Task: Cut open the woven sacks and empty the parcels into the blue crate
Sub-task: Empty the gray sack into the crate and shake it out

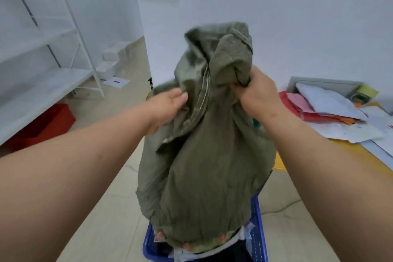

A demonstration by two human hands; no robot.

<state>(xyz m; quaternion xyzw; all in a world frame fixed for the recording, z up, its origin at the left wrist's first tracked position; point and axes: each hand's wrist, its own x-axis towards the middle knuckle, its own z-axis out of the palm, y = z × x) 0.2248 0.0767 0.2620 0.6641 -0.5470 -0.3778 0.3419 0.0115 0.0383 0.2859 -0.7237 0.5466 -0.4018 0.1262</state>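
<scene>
Olive-green woven plastic sack point(204, 155) held inverted over the blue plastic crate point(258, 229), mouth down; left hand point(170, 106) and right hand point(255, 91) each grip bunched upper fabric; judged soft, crumpling, slippery, still part-loaded; hold the gathered corners.

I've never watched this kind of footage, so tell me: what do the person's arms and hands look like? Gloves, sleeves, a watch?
Both forearms are bare as far as the picture reaches: no sleeve shows on either. The left hand and the right hand wear no gloves. No watch, bracelet or ring is visible on the parts that show. A short, unpainted thumbnail shows on the left hand.
</scene>
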